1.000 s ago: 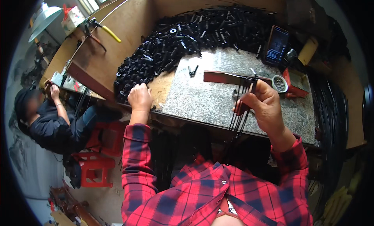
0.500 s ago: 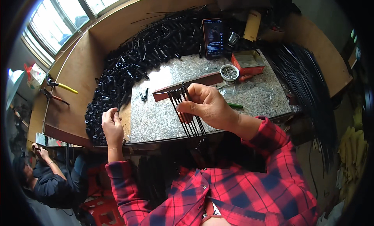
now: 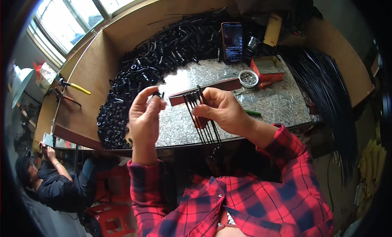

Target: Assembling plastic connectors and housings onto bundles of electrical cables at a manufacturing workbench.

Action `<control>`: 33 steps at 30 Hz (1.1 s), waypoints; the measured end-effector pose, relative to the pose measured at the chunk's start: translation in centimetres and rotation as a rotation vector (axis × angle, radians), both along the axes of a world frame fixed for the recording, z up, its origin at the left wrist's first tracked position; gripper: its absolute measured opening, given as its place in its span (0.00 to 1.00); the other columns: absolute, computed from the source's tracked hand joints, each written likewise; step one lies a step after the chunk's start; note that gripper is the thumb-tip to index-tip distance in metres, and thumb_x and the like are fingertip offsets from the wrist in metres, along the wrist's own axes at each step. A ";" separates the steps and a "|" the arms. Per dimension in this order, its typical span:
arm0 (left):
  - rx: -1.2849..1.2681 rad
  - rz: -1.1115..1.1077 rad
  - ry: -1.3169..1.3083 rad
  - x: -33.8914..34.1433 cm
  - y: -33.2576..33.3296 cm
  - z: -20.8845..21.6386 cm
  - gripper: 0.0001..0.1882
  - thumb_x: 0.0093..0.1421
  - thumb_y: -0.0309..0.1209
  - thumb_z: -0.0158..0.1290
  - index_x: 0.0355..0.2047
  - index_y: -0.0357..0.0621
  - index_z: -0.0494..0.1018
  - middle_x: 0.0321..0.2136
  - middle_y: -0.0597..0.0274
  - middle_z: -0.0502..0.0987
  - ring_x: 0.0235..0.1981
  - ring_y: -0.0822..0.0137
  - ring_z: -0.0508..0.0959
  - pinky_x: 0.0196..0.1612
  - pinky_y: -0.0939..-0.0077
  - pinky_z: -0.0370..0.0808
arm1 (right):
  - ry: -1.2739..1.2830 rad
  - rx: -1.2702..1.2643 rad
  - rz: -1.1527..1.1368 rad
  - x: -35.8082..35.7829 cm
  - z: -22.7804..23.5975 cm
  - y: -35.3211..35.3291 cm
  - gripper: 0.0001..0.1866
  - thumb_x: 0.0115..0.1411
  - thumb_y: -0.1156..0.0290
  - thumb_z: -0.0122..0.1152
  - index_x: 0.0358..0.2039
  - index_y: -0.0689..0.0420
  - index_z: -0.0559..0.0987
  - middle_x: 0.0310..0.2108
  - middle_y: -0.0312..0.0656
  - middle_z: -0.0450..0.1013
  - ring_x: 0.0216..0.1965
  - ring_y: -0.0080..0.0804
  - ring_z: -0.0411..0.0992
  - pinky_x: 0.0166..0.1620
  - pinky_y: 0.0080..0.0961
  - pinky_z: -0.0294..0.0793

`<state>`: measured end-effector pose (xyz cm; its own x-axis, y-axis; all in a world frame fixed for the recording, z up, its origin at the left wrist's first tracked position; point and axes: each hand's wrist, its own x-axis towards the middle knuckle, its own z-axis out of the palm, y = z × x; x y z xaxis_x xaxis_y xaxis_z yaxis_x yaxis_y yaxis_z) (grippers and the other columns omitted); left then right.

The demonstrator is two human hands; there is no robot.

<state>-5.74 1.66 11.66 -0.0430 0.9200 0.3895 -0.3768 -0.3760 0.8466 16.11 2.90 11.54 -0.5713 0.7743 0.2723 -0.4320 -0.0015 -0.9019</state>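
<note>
Several thin black rods hang side by side from my right hand, which pinches them near their upper ends over the front of the speckled stone top. To their left, my left hand is raised with thumb and forefinger closed on a small black piece; its exact shape is mostly covered by the fingertips. The two hands stay apart, and the small piece does not touch the rods. Beyond my left hand spreads a large heap of small black tubular and ring-shaped parts.
A reddish-brown bar lies behind the rods. Farther back stand a phone, a white cup and a red box. Long black rods lie at right. Pliers hang at left, near another person.
My left hand has moved right and up from the edge of the heap toward the rods, carrying a small black piece. My right hand still holds the rods; the whole view has shifted slightly.
</note>
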 end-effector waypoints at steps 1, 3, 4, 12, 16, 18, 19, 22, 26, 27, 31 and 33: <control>-0.014 -0.021 -0.034 0.5 0.0 0.0 0.14 0.61 0.22 0.50 0.48 0.33 0.70 0.38 0.57 0.76 0.32 0.73 0.76 0.40 0.81 0.73 | -0.003 0.002 0.002 0.1 0.0 0.0 0.07 0.61 0.72 0.57 0.34 0.60 0.70 0.24 0.39 0.73 0.24 0.21 0.72 0.28 0.18 0.73; -0.042 -0.058 -0.102 1.4 -0.1 0.2 0.13 0.62 0.22 0.48 0.47 0.33 0.70 0.42 0.53 0.76 0.35 0.71 0.78 0.43 0.77 0.74 | 0.008 -0.012 0.006 0.4 0.2 0.0 0.07 0.61 0.72 0.57 0.35 0.61 0.70 0.25 0.40 0.74 0.25 0.22 0.73 0.30 0.18 0.75; -0.040 -0.052 -0.102 1.5 -0.2 0.2 0.13 0.62 0.22 0.48 0.47 0.33 0.70 0.42 0.53 0.76 0.35 0.71 0.78 0.43 0.77 0.74 | 0.008 -0.010 0.012 0.4 0.2 0.1 0.07 0.61 0.72 0.57 0.35 0.61 0.70 0.25 0.40 0.74 0.25 0.22 0.73 0.30 0.18 0.75; -0.055 -0.168 -0.226 2.5 -0.6 0.3 0.14 0.61 0.19 0.47 0.48 0.33 0.69 0.42 0.55 0.75 0.40 0.70 0.77 0.48 0.77 0.73 | -0.037 -0.062 0.054 -0.6 -0.4 0.0 0.09 0.59 0.72 0.60 0.33 0.62 0.70 0.24 0.35 0.72 0.26 0.18 0.71 0.29 0.16 0.71; -0.005 -0.221 -0.250 2.4 -0.5 0.1 0.14 0.61 0.18 0.47 0.48 0.34 0.69 0.43 0.54 0.75 0.42 0.69 0.77 0.48 0.77 0.73 | -0.028 -0.062 0.079 -1.0 -0.6 0.2 0.08 0.59 0.72 0.59 0.33 0.62 0.71 0.25 0.35 0.72 0.26 0.18 0.71 0.29 0.16 0.71; 0.011 -0.209 -0.242 2.3 -0.6 0.1 0.14 0.61 0.18 0.46 0.48 0.34 0.69 0.45 0.51 0.74 0.43 0.66 0.77 0.49 0.75 0.73 | -0.024 -0.065 0.090 -1.3 -0.7 0.3 0.08 0.59 0.72 0.59 0.33 0.62 0.71 0.25 0.36 0.72 0.26 0.18 0.71 0.29 0.16 0.72; 0.011 -0.206 -0.243 2.3 -0.6 0.1 0.14 0.61 0.18 0.46 0.48 0.34 0.69 0.45 0.51 0.74 0.43 0.66 0.77 0.49 0.75 0.73 | -0.027 -0.061 0.087 -1.5 -0.7 0.4 0.08 0.59 0.72 0.59 0.33 0.62 0.71 0.25 0.36 0.72 0.26 0.17 0.71 0.29 0.16 0.72; 0.033 -0.224 -0.238 2.6 -0.8 0.1 0.15 0.61 0.18 0.44 0.50 0.35 0.68 0.46 0.49 0.73 0.45 0.66 0.75 0.50 0.74 0.72 | -0.030 -0.057 0.075 -1.3 -0.6 0.3 0.08 0.60 0.72 0.59 0.33 0.62 0.71 0.25 0.36 0.73 0.26 0.17 0.71 0.29 0.16 0.71; 0.008 -0.211 -0.248 2.1 -0.8 -0.2 0.15 0.61 0.17 0.44 0.49 0.35 0.69 0.47 0.48 0.72 0.46 0.65 0.75 0.52 0.72 0.72 | -0.038 -0.055 0.067 -1.6 -0.7 0.6 0.08 0.60 0.72 0.59 0.33 0.62 0.71 0.24 0.36 0.72 0.25 0.17 0.71 0.29 0.16 0.71; -0.006 -0.211 -0.259 2.2 -0.8 -0.2 0.15 0.61 0.17 0.44 0.48 0.35 0.69 0.47 0.48 0.72 0.47 0.65 0.75 0.52 0.72 0.71 | -0.040 -0.055 0.065 -1.5 -0.8 0.6 0.08 0.60 0.72 0.59 0.33 0.62 0.71 0.24 0.36 0.72 0.25 0.17 0.71 0.29 0.16 0.71; 0.022 -0.222 -0.243 2.1 -1.0 -0.2 0.14 0.61 0.18 0.47 0.48 0.33 0.70 0.47 0.49 0.73 0.46 0.63 0.75 0.52 0.72 0.71 | -0.051 -0.067 0.069 -1.7 -0.8 0.7 0.08 0.60 0.71 0.59 0.33 0.62 0.71 0.24 0.36 0.73 0.25 0.18 0.71 0.28 0.16 0.71; -0.009 -0.210 -0.224 2.2 -1.1 -0.3 0.14 0.60 0.18 0.48 0.47 0.32 0.70 0.46 0.51 0.74 0.46 0.66 0.75 0.52 0.73 0.70 | -0.060 -0.060 0.065 -1.6 -0.8 0.8 0.08 0.60 0.71 0.59 0.33 0.62 0.71 0.24 0.36 0.73 0.25 0.17 0.71 0.28 0.15 0.71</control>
<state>-3.57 0.56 11.39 0.0645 0.9212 0.3836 -0.6235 -0.2629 0.7363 14.49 3.65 10.71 -0.6343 0.7492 0.1907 -0.3748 -0.0823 -0.9234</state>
